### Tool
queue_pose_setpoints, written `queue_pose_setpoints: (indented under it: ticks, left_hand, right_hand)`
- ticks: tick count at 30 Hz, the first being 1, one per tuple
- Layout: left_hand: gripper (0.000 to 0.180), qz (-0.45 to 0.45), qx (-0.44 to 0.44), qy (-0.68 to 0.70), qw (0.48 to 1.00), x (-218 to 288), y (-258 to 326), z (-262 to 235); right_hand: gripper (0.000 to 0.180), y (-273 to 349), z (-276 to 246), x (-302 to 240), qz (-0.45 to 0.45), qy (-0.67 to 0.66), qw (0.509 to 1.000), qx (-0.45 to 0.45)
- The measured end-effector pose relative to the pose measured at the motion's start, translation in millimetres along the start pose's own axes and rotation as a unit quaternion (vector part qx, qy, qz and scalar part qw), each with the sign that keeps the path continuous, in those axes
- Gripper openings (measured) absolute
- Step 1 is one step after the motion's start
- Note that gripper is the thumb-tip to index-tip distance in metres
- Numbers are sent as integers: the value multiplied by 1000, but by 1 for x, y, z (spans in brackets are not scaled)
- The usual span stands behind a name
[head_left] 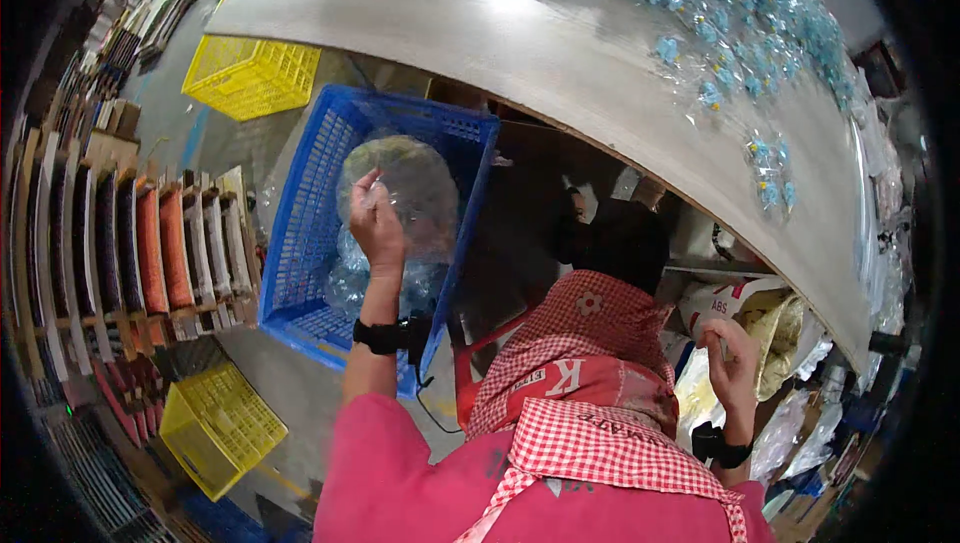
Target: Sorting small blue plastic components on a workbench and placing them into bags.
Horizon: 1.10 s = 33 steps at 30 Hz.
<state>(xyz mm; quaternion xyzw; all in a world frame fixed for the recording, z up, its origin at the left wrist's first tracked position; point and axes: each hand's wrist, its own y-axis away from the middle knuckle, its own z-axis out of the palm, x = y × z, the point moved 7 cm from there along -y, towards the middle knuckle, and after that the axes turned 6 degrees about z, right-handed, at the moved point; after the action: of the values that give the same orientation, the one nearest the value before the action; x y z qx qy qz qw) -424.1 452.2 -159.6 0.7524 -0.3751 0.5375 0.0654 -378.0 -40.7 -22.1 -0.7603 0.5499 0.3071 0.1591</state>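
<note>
My left hand (378, 228) reaches over a blue plastic crate (300, 233), its fingers pinched on a bit of clear film. That film appears to belong to a large clear plastic bag (425, 178), blurred inside the crate. Below it in the crate lie bluish clear packets (350, 278). My right hand (732, 368) is raised at the right, beside a printed white sack (725, 303) under the table. Its fingers curl toward the thumb; whether anything small is between them cannot be seen. Dark bands circle both wrists.
A pale worktable (600, 73) curves across the front, with many small clear packets of blue and yellow pieces (760, 43) on its far right. Yellow crates (250, 73) (220, 428) stand on the floor at left, near a rack of boards (150, 253). A cable (430, 413) hangs below the blue crate.
</note>
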Motion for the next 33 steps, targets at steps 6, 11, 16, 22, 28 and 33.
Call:
queue_pose_setpoints:
  ticks: [6,11,16,22,28,33]
  left_hand:
    - [33,81,22,-184,979,-108,-55,63]
    - [56,-124,-266,-193,936,-192,-59,105]
    - [41,-40,-258,-33,965,-114,-69,98]
    - [29,-12,-437,-79,896,96,-144,46]
    - [45,208,-467,-96,854,242,-236,65]
    - [84,116,-367,-72,920,231,-370,142]
  right_hand:
    - [19,4,-18,-3,2,30,999,25]
    - [24,1,-28,-12,12,25,999,39]
    - [30,12,-48,2,35,17,995,92]
    - [22,8,-101,12,33,40,987,151]
    - [21,16,-154,55,93,74,961,251]
    - [18,-6,-158,63,141,42,950,276]
